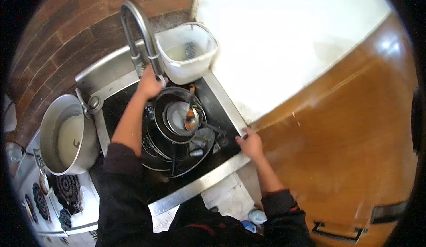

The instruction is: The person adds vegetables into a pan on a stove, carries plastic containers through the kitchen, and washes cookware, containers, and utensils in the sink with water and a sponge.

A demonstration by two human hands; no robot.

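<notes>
Here, the left hand (150,84) closes around the faucet spout (155,64). The right hand (252,144), partly curled, touches the sink rim (227,101); grip unclear.

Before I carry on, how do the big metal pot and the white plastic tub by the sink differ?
Look: the metal pot is grey and round; the plastic tub is white and squarish with rounded corners.
Place: the metal pot stands left of the sink, the plastic tub at its far corner.
Both are uncovered and hold what looks like cloudy liquid.
</notes>
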